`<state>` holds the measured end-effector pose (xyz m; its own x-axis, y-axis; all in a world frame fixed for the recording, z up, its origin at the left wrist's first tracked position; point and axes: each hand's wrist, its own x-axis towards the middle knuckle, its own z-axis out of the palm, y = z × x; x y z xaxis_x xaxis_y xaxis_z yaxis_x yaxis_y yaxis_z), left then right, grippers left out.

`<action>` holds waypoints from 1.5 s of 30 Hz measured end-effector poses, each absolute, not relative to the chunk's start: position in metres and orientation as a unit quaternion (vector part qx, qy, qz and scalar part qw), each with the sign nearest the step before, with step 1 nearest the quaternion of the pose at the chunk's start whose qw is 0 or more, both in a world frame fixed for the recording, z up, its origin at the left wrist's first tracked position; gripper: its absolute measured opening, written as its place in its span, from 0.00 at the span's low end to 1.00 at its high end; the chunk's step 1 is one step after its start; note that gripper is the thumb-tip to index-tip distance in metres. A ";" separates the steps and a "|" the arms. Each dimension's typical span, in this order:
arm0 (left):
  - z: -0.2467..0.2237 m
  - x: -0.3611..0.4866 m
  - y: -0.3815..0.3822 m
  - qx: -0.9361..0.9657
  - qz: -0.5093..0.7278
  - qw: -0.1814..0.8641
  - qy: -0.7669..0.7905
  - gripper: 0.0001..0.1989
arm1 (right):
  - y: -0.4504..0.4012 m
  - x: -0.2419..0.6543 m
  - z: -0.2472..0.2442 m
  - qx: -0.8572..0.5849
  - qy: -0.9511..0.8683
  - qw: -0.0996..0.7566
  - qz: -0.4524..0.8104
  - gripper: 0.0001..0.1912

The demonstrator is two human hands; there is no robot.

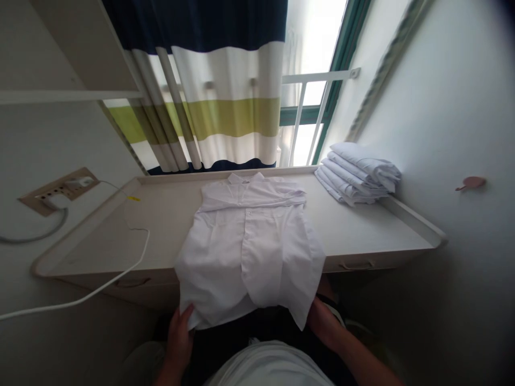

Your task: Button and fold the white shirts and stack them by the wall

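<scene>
A white button-up shirt (261,252) lies front up on the white desk (161,225), its collar toward the window and its sleeves folded across the chest. The lower part hangs over the desk's front edge. At the hem's left corner, my left hand (179,332) is closed on the cloth, thumb on top. My right hand (324,321) is at the hem's right corner, its fingers mostly hidden behind the shirt, gripping the cloth.
A stack of folded white shirts (354,174) sits at the desk's back right. A white cable (120,279) runs from the wall socket (60,190) across the desk's left side. Drawer handles (356,265) are below the front edge. A striped curtain (237,118) hangs behind.
</scene>
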<state>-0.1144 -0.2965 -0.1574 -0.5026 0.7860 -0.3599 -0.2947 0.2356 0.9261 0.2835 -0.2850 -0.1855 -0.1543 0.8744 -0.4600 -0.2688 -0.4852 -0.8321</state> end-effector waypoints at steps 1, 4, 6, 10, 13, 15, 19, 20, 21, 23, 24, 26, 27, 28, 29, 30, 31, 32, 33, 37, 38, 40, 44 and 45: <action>-0.149 -0.112 -0.300 0.171 0.594 0.469 0.631 0.22 | -0.287 0.279 -0.181 -0.507 -0.307 0.416 0.690 0.27; -0.126 -0.106 -0.311 0.133 0.582 0.494 0.632 0.21 | -0.300 0.273 -0.169 -0.489 -0.274 0.434 0.705 0.25; -0.119 -0.103 -0.323 0.120 0.570 0.507 0.635 0.21 | -0.312 0.279 -0.161 -0.465 -0.210 0.437 0.741 0.23; -0.131 -0.099 -0.355 0.132 0.572 0.513 0.627 0.25 | -0.336 0.304 -0.150 -0.394 -0.079 0.444 0.801 0.25; -0.147 -0.097 -0.372 0.115 0.597 0.517 0.602 0.28 | -0.349 0.313 -0.159 -0.352 -0.043 0.456 0.816 0.25; -0.154 -0.096 -0.374 0.113 0.607 0.520 0.590 0.26 | -0.356 0.307 -0.177 -0.343 -0.019 0.452 0.823 0.19; -0.157 -0.091 -0.368 0.107 0.601 0.528 0.591 0.23 | -0.368 0.283 -0.217 -0.413 0.071 0.409 0.811 0.18; -0.157 -0.088 -0.366 0.080 0.605 0.522 0.597 0.22 | -0.369 0.278 -0.222 -0.439 0.079 0.405 0.798 0.19; -0.158 -0.084 -0.364 0.046 0.606 0.517 0.603 0.20 | -0.369 0.274 -0.225 -0.461 0.074 0.408 0.785 0.20; -0.160 -0.073 -0.359 -0.026 0.580 0.536 0.613 0.13 | -0.363 0.268 -0.222 -0.481 0.042 0.416 0.771 0.20; -0.161 -0.066 -0.355 -0.053 0.549 0.568 0.610 0.10 | -0.358 0.265 -0.216 -0.479 0.027 0.413 0.775 0.19; -0.164 -0.049 -0.344 -0.076 0.477 0.654 0.582 0.06 | -0.342 0.255 -0.203 -0.454 0.020 0.387 0.803 0.16; -0.166 -0.040 -0.337 -0.075 0.452 0.693 0.557 0.06 | -0.333 0.248 -0.197 -0.435 0.027 0.375 0.819 0.15; -0.168 -0.031 -0.328 -0.069 0.444 0.719 0.530 0.07 | -0.324 0.240 -0.192 -0.419 0.034 0.363 0.831 0.15; -0.170 -0.023 -0.319 -0.061 0.454 0.734 0.502 0.07 | -0.315 0.231 -0.189 -0.403 0.037 0.355 0.843 0.15; -0.173 -0.016 -0.309 -0.054 0.470 0.737 0.483 0.07 | -0.306 0.221 -0.188 -0.392 0.041 0.348 0.851 0.15; -0.176 -0.010 -0.300 -0.047 0.488 0.735 0.468 0.06 | -0.298 0.212 -0.189 -0.385 0.041 0.347 0.854 0.15; -0.180 -0.006 -0.291 -0.042 0.506 0.731 0.456 0.06 | -0.291 0.203 -0.191 -0.379 0.041 0.348 0.856 0.15; -0.183 -0.003 -0.284 -0.039 0.520 0.725 0.450 0.06 | -0.286 0.196 -0.194 -0.377 0.040 0.352 0.856 0.15; -0.190 -0.001 -0.271 -0.035 0.558 0.699 0.446 0.08 | -0.275 0.182 -0.205 -0.370 0.034 0.383 0.846 0.13; -0.190 -0.001 -0.272 -0.033 0.568 0.691 0.446 0.09 | -0.275 0.183 -0.205 -0.366 0.033 0.393 0.843 0.13; -0.186 -0.002 -0.277 -0.026 0.587 0.677 0.444 0.11 | -0.279 0.187 -0.202 -0.355 0.031 0.411 0.839 0.13; -0.173 -0.007 -0.298 -0.011 0.590 0.673 0.445 0.13 | -0.293 0.203 -0.183 -0.325 0.032 0.413 0.850 0.15; -0.170 -0.009 -0.304 0.001 0.577 0.683 0.447 0.15 | -0.298 0.207 -0.177 -0.315 0.032 0.408 0.856 0.16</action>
<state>-0.0086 -0.3044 -0.1699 -0.0658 0.7898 -0.6098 -0.7879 0.3339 0.5174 0.2071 -0.2976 -0.1774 -0.4680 0.6792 -0.5653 -0.7193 -0.6645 -0.2028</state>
